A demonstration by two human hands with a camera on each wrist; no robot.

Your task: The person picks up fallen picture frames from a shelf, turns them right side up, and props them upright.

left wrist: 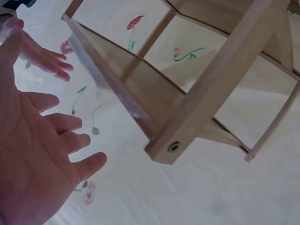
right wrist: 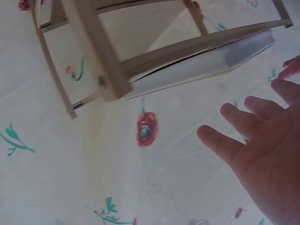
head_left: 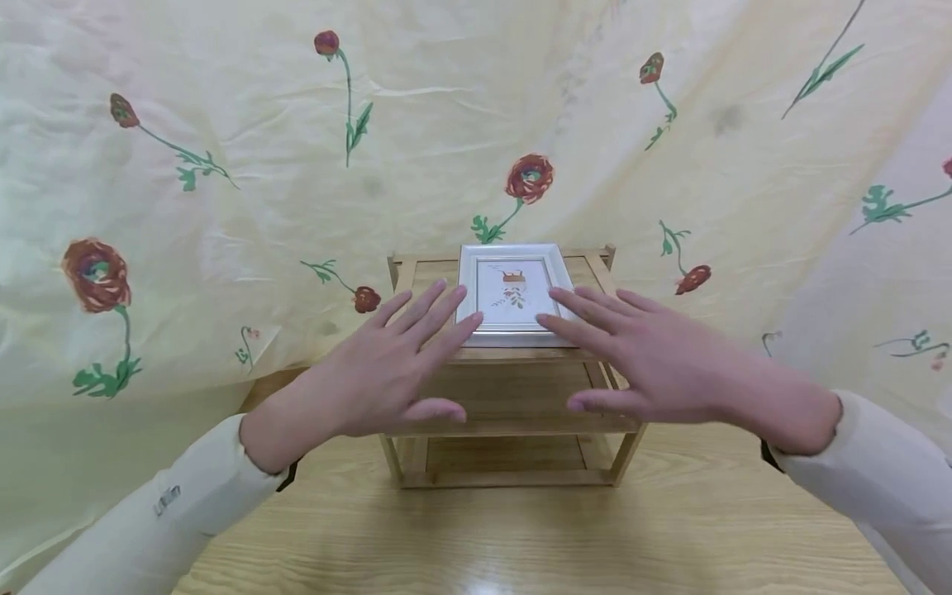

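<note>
A white picture frame (head_left: 510, 340) with a small print of a plant lies flat on the top of a wooden shelf stand (head_left: 513, 423). My left hand (head_left: 372, 368) is spread with straight fingers, its fingertips overlapping the frame's left side in the head view. On the other side, my right hand (head_left: 662, 359) is spread the same way over the frame's right side. Both wrist views show a gap between the hands and the stand, so neither touches it there. Nothing is held in the left palm (left wrist: 37, 150) or by the right fingers (right wrist: 220, 143).
Cream cloth (head_left: 245, 140) printed with red flowers hangs behind the stand and along both sides. A lower shelf (head_left: 513, 454) of the stand sits close to the wood-pattern floor (head_left: 476, 537).
</note>
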